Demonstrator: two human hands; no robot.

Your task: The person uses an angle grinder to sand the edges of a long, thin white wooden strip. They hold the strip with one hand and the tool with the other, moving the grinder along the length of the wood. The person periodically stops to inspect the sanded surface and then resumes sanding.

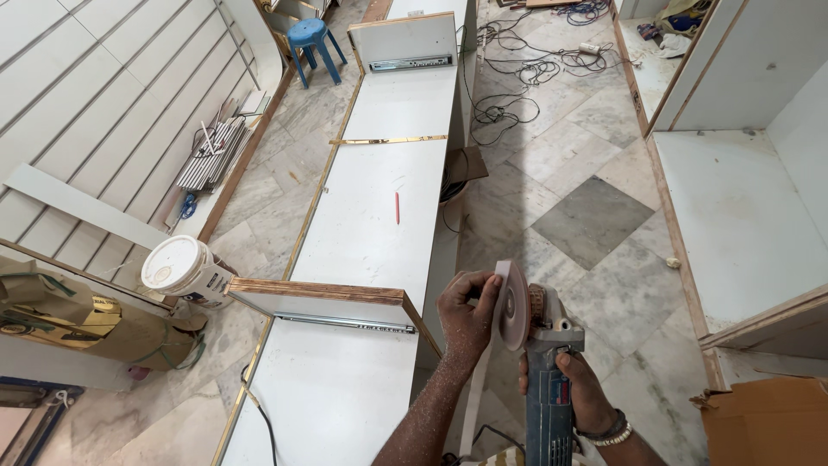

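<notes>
— What's taking up the room from where you're standing?

— A long white cabinet (371,233) is lying across the marble floor (569,147), running away from the person. A wood-edged divider (323,292) is crossing it near them, with a metal drawer slide just under it.

— Anything lying on it?

— A red pencil (398,208) is sitting on the white panel, well beyond the hands. A brass strip (388,139) is lying across the cabinet further up.

— And around it?

— A white bucket (183,269) is standing left of the divider, a blue stool (310,39) is waiting at the far end, and cables (517,78) are tangling over the floor at the back.

— Now the hands. What are they doing?

— Both are working on a blue grinder (549,380), held just right of the cabinet's near end, over the floor. The right hand (580,388) is wrapping around the body, fingers clenched on it, a bracelet showing at the wrist.

— And the left?

— The left hand (467,309), dusted with sawdust, is gripping the disc (513,305). Its fingers are curling closed over the disc's edge, thumb pressing from the near side. The disc is standing on edge, facing left.
</notes>
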